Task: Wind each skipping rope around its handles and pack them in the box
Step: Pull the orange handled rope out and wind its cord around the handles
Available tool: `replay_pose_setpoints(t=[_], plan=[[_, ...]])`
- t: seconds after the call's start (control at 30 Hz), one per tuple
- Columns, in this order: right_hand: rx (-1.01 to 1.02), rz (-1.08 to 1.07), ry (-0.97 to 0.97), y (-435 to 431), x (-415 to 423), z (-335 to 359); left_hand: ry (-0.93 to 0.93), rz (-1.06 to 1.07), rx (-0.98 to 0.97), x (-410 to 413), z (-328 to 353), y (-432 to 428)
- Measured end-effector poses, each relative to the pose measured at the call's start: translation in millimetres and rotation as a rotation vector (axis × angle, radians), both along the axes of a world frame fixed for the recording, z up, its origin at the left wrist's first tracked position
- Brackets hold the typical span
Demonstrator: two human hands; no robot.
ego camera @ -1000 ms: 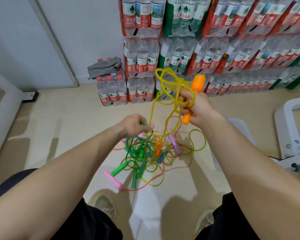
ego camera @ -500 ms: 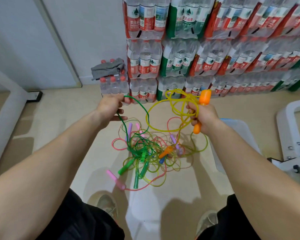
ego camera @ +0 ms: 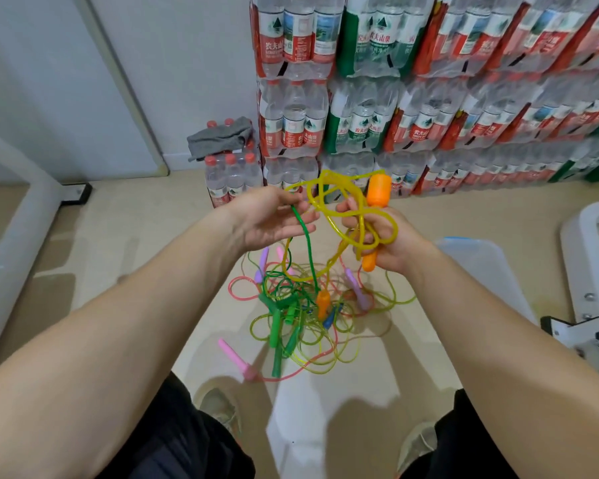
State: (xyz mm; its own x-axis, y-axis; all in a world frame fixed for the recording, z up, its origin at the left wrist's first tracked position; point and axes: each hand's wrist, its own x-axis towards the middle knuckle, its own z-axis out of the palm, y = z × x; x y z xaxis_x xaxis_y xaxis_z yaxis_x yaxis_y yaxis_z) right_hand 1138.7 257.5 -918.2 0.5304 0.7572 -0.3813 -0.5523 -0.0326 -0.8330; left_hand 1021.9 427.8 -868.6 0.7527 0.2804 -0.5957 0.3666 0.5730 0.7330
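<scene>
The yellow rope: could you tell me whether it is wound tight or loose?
Loose: yellow rope loops splay around the orange handle in the right hand.

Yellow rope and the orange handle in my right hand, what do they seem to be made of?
Yellow rope: probably soft PVC or vinyl cord, glossy and translucent. The bottles behind show through it, and it bends in loose loops.
Orange handle, gripped in the right hand: likely moulded plastic, opaque, with a smooth, slightly satin surface and even colour. Foam cannot be ruled out.
</scene>
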Motion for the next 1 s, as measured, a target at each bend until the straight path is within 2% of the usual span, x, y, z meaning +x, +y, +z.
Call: replay_pose_setpoints(t=[0.07, 0.13, 0.23, 0.33, 0.43, 0.53, 0.67, 0.73, 0.83, 0.87, 1.0], plan=[[0.009, 0.007, 0.026, 5, -3, 3, 0.018, -0.067, 0.087, 4, -2, -9], [0.004, 0.016, 0.045, 9, -5, 5, 0.051, -0.129, 0.261, 9, -5, -16], [-0.060, 0.084, 0.032, 11, -10, 8, 0.114, -0.083, 0.439, 15, -16, -17], [-0.093, 0.120, 0.044, 9, -13, 12, 0.044, -0.008, 0.285, 16, -18, -18], [-0.180, 0.151, -0.040, 8, -15, 16, -0.021, 0.081, 0.191, 13, -14, -22], [-0.269, 0.244, -0.176, 9, -17, 16, -0.018, 0.080, 0.237, 13, -18, -21], [-0.296, 0.118, -0.232, 13, -16, 11, -0.023, 0.146, 0.234, 14, -20, -15], [-0.205, 0.057, -0.173, 14, -15, 15, 0.020, -0.049, 0.392, 9, -28, -20], [-0.067, -0.066, -0.070, 13, -7, 19, 0.018, -0.367, 0.386, -3, -40, -36], [-0.041, -0.124, -0.051, 12, -4, 19, -0.022, -0.416, 0.420, -6, -46, -38], [-0.053, -0.274, -0.032, 9, 3, 12, -0.137, -0.414, 0.828, -14, -67, -25]])
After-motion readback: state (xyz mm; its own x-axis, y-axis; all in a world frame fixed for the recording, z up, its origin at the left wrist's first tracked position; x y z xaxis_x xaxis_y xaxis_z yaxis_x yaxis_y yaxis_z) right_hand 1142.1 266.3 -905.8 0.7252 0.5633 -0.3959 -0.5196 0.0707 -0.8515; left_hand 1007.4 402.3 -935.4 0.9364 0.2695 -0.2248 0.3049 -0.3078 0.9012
